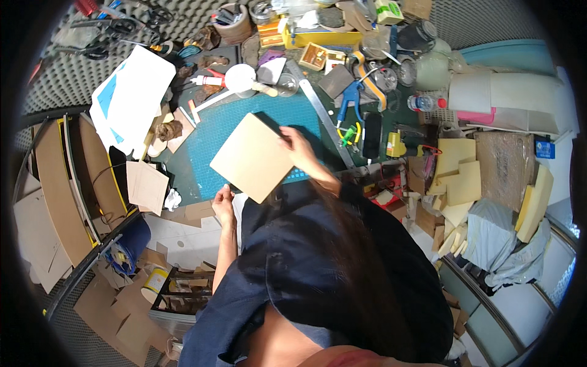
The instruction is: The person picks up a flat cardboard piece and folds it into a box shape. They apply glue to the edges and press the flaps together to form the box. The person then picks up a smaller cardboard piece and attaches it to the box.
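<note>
A tan, square flat board, wood or cardboard, is turned cornerwise over the teal cutting mat. My right hand grips it by its right edge, fingers on the upper face and the thumb hidden. Just below the board's lower left edge is my left hand, its fingertips pinched together. Whether anything small is between those fingers, I cannot make out. A long metal ruler lies slanted along the mat's right side. Beyond it are a blue air gun and a black phone-like slab.
Along the back stand a pot of tools, jars and small wooden boxes. White sheets and tan panels sit at the left. Yellow foam blocks are piled at the right. A blue bin stands low left.
</note>
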A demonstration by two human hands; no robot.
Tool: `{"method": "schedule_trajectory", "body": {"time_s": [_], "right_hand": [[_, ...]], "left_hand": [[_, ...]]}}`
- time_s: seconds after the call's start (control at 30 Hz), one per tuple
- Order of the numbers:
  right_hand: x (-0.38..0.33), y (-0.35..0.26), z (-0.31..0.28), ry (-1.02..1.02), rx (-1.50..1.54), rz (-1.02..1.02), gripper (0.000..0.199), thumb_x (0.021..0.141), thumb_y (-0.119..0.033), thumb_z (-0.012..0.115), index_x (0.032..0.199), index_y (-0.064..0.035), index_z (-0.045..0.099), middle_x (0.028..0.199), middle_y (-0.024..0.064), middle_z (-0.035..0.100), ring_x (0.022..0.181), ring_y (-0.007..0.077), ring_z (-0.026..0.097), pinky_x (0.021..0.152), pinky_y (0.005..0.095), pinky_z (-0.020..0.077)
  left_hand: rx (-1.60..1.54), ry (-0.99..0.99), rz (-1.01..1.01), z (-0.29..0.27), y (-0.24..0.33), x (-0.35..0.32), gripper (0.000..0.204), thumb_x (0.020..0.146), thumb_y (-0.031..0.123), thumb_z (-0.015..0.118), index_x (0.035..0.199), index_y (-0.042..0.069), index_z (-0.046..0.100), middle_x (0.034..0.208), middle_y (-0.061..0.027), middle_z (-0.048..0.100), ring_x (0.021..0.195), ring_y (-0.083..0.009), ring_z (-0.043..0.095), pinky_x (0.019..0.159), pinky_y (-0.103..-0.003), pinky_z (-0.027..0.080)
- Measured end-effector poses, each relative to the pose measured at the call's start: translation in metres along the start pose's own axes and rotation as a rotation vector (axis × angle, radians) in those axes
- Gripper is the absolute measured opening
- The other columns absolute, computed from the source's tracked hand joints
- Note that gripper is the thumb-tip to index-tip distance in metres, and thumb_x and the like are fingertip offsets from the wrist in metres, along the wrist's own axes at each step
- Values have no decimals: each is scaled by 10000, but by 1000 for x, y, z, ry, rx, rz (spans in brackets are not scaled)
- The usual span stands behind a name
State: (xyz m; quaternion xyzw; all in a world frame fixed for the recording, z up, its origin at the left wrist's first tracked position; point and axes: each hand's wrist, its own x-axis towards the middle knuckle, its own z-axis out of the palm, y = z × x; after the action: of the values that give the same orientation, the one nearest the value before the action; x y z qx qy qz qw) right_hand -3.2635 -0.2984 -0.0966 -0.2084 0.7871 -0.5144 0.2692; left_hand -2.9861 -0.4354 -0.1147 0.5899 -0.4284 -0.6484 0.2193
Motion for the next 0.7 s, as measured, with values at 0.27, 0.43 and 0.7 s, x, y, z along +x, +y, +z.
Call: {"method": "schedule_trajectory", "body": {"time_s": [0.27,0.43,0.7], "right_hand": [[-29,76,-48,316,133,-61,279,1022,-121,628,1282,-23,603,1136,87,674,901,142,670,809,277,533],[-6,31,-55,264,50,-239,277,1066,-89,537,1323,12,531,1200,106,643,1044,157,661,933,275,507],[2,39,-18,269,102,-449,313,1077,-153,528,1346,8,546,1264,119,624,1100,174,649,971,309,491]], "left_hand": [[573,60,475,-27,16,47,204,991,181,710,975,-21,732,793,-30,687,711,-79,556,662,-268,488],[581,96,811,-34,-15,69,66,964,51,698,961,-10,721,918,-101,721,780,-203,661,688,-326,534],[472,126,1000,-33,-19,65,46,912,20,745,942,-13,734,860,-110,720,749,-182,667,682,-293,529]]}}
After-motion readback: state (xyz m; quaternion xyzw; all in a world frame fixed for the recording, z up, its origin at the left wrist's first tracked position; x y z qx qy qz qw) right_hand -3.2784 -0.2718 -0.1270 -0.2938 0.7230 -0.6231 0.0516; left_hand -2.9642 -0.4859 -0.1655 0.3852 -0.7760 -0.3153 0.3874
